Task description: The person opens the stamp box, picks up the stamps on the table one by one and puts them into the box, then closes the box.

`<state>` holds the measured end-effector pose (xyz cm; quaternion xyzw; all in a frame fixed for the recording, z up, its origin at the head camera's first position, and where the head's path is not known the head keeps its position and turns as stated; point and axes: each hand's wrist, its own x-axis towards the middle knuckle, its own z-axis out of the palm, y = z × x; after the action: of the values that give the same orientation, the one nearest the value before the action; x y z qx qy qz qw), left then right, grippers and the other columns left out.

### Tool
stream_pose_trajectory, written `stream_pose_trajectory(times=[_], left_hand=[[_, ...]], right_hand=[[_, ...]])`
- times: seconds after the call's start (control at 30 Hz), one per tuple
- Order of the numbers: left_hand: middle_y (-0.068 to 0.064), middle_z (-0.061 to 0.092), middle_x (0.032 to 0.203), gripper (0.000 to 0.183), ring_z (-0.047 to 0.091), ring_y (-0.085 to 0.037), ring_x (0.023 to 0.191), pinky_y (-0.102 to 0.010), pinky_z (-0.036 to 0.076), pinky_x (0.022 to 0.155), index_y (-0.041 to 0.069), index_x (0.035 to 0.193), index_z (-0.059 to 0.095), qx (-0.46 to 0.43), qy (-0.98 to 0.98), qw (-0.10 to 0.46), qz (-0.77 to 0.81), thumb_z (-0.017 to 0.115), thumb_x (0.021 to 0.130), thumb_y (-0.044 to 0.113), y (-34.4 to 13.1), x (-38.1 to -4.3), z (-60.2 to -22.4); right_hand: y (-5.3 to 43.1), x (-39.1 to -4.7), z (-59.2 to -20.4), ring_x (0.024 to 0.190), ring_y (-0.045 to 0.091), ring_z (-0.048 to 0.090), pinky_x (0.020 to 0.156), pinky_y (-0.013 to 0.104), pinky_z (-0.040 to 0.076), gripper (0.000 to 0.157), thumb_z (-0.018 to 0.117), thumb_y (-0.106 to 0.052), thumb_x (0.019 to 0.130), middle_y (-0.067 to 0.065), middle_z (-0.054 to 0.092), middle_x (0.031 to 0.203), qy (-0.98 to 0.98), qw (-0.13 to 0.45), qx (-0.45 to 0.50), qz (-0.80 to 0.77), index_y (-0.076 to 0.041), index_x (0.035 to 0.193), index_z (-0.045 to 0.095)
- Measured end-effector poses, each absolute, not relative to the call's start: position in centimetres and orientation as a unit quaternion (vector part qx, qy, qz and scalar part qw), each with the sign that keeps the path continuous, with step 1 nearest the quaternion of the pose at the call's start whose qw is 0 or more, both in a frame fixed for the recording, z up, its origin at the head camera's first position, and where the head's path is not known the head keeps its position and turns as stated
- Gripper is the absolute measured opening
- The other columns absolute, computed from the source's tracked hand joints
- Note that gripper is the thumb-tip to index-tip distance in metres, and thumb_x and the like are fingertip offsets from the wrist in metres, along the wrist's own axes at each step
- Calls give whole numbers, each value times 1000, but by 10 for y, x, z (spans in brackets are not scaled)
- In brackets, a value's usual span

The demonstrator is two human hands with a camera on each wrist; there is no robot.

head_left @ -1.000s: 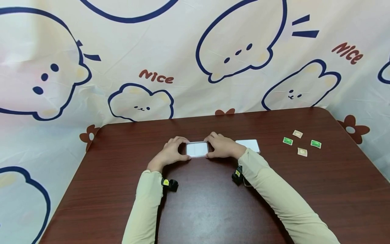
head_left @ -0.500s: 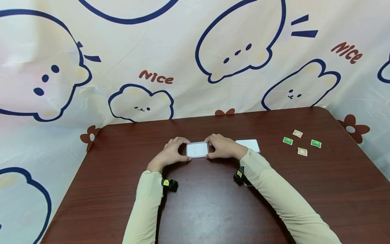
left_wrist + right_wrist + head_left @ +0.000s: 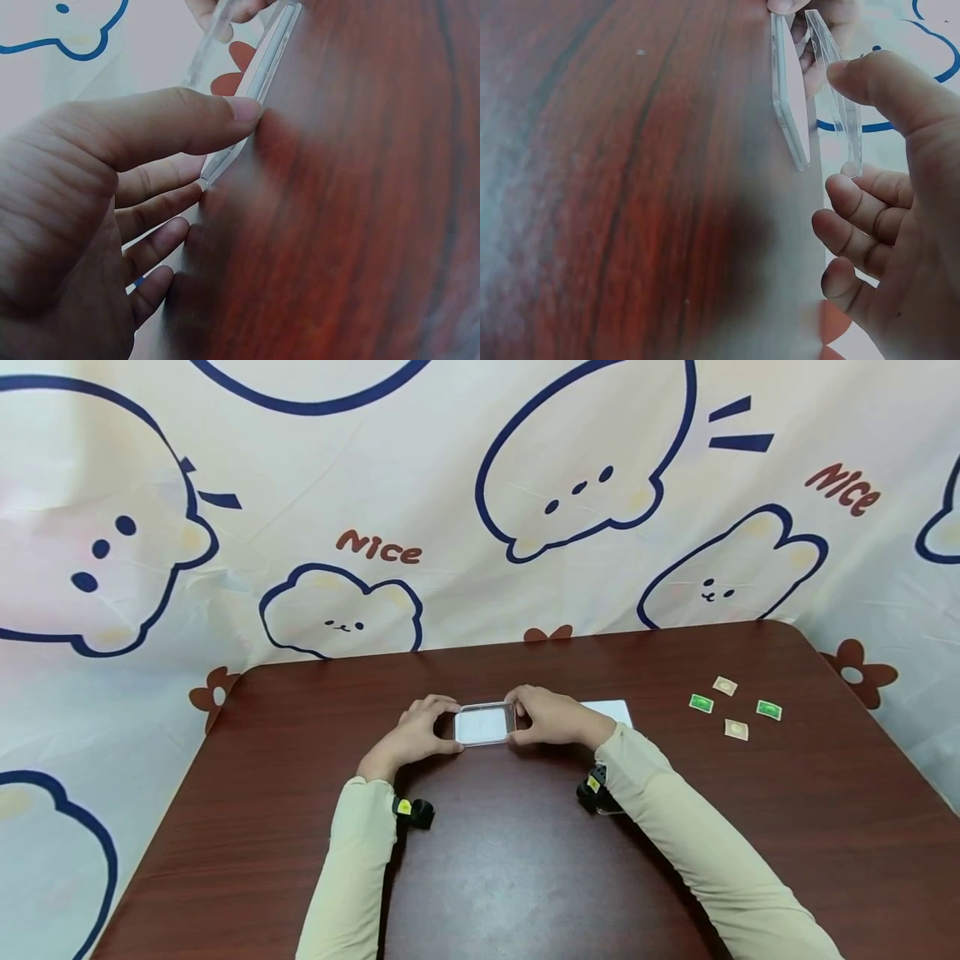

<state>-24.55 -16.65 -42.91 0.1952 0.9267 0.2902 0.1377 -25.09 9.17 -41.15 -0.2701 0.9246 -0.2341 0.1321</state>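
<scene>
Right wrist | right hand (image 3: 922,199) pinches clear cover (image 3: 853,131) | left hand (image 3: 408,737) holds slab (image 3: 790,86)

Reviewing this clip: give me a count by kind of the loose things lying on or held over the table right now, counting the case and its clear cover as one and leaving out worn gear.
Green stamp-like slips: 2
Beige stamp-like slips: 2
White case with clear cover: 1
White flat panel, partly hidden: 1
Total: 6

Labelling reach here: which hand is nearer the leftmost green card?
Right: the right hand is left of the leftmost green card, apart from it; the left hand is farther left, beyond the right.
</scene>
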Motion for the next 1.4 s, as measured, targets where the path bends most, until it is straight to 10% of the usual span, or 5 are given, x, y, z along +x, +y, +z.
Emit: stream_pose_trajectory(times=[1.4], left_hand=[[-10,37,148,61,31,-36,136,-59,22,110,13,138,51,208,926,132,284,73,83,27,-167,-246,-432]], right_hand=[[100,-158,-415,76,5,46,62,22,40,53,72,-44,79,-8,49,89,914,102,-345,-188,-15,120,56]])
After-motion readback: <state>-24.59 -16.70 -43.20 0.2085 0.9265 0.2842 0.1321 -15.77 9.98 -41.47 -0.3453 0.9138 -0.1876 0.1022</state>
